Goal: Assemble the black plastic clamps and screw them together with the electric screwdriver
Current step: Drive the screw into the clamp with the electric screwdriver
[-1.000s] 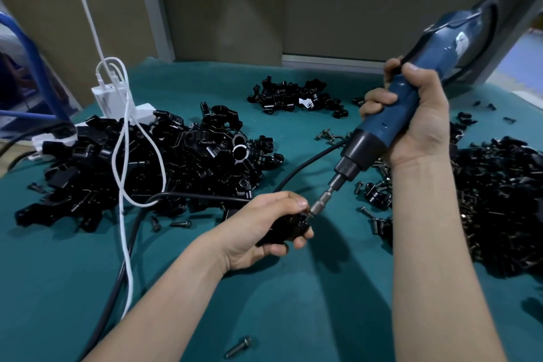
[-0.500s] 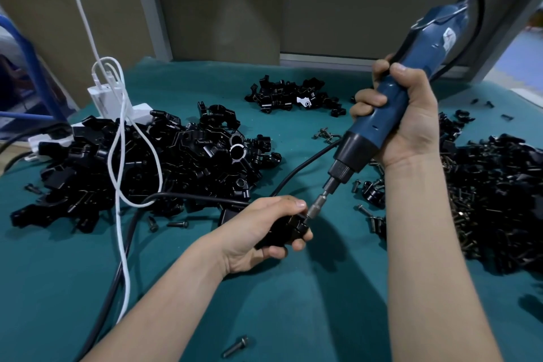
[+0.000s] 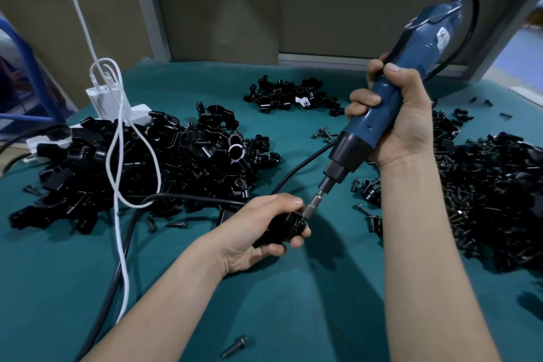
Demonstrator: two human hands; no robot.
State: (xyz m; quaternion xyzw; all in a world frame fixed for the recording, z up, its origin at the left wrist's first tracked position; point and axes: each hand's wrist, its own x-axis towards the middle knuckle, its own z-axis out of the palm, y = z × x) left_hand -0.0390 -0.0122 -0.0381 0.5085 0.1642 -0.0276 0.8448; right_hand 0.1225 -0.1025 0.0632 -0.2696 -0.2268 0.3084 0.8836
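Fingers of the left hand (image 3: 258, 229) wrap tightly around a black clamp (image 3: 286, 228) at the table's near centre. Right hand (image 3: 402, 117) grips the blue electric screwdriver (image 3: 390, 103), tilted, its bit (image 3: 316, 203) touching the clamp. Clamp piles lie left (image 3: 141, 167) and right (image 3: 493, 194).

We see a table (image 3: 264, 303) covered in teal cloth. On its left lies a big heap of black clamp parts (image 3: 147, 167), with a white cable (image 3: 120, 214) and a black cable (image 3: 117, 273) trailing across them. A smaller pile (image 3: 291, 95) sits at the far middle, and a heap of parts and screws (image 3: 493, 194) on the right. A lone screw (image 3: 235, 346) lies near us.
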